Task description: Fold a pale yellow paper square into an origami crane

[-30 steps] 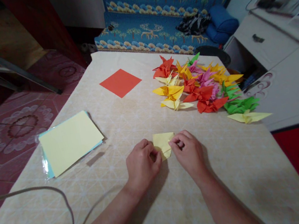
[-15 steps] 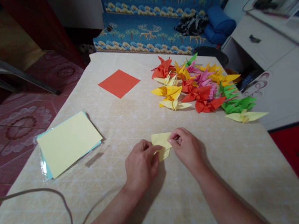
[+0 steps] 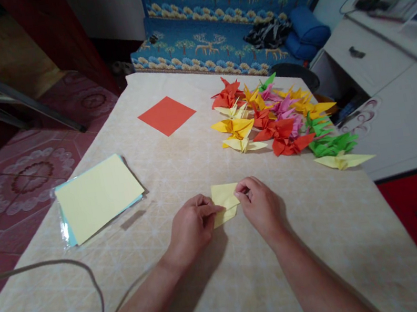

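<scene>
A small folded piece of yellow paper lies on the cloth-covered table between my two hands, its layers partly overlapping at the near side. My left hand grips its left edge, the fingers bent and a fingertip pressing on the paper. At the right edge, my right hand pinches the paper between thumb and fingers. Part of the sheet is hidden under the left fingers. Beyond the hands, to the right, sit several folded paper cranes in red, orange, yellow, pink and green.
A red paper square lies flat toward the back. On the left is a stack of yellow and blue paper on clear plastic. A grey cable crosses the table's left front. Behind stands a blue-covered sofa; white drawers are at the right.
My left hand has shifted slightly left along the yellow paper, showing more of its lower layer. The right hand keeps its pinch. The view has moved a little.
</scene>
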### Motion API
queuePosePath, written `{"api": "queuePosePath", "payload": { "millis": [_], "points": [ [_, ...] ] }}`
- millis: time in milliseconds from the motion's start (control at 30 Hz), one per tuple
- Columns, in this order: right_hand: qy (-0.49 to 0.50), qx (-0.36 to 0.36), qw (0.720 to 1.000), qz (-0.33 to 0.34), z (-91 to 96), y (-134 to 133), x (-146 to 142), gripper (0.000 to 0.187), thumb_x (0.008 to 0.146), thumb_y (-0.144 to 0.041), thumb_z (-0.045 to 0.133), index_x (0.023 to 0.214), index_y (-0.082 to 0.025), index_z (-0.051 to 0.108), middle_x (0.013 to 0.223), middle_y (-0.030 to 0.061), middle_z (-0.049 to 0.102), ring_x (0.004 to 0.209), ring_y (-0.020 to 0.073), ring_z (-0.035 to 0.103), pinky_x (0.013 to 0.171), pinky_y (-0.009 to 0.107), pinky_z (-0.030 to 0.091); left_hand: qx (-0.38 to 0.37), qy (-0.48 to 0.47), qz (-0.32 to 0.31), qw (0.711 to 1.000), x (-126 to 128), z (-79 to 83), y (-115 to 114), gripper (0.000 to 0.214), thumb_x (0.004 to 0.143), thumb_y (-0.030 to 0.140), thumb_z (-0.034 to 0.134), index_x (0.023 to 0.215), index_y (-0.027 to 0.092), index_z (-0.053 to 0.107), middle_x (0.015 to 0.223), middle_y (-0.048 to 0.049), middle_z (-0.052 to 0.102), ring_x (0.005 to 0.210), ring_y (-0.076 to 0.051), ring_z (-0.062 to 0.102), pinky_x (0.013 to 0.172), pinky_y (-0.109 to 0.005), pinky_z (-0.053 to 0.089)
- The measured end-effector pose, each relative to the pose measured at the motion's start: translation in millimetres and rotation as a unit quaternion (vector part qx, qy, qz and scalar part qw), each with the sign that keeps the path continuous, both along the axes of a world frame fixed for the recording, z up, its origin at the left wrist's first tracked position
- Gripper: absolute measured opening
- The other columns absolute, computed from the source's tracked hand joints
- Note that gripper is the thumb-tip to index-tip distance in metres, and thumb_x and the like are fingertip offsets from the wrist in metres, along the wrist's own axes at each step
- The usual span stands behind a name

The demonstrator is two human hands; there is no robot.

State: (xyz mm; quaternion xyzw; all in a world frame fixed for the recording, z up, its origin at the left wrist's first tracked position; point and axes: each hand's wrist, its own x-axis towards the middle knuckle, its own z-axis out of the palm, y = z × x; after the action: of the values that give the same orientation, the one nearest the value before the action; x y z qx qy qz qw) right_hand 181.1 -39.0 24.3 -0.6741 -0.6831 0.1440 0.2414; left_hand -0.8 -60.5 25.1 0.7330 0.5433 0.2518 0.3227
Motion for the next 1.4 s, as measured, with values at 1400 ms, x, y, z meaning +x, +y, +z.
{"api": "queuePosePath", "payload": {
  "millis": [1400],
  "points": [
    [0.106, 0.139, 0.984, 0.044, -1.9, -10.1, -4.6, 0.009, 0.082, -0.030, 0.061, 0.085, -0.021, 0.062, 0.089, 0.0031, 0.058, 0.063, 0.0115, 0.053, 0.060, 0.024, 0.043, -0.052, -0.262, 0.172, 0.948, 13.1, -10.2, 34.6, 0.026, 0.078, 0.020, 0.051, 0.097, 0.012, 0.068, 0.088, -0.0075, 0.065, 0.057, -0.010, 0.060, 0.051, -0.022, 0.048]
  ]
}}
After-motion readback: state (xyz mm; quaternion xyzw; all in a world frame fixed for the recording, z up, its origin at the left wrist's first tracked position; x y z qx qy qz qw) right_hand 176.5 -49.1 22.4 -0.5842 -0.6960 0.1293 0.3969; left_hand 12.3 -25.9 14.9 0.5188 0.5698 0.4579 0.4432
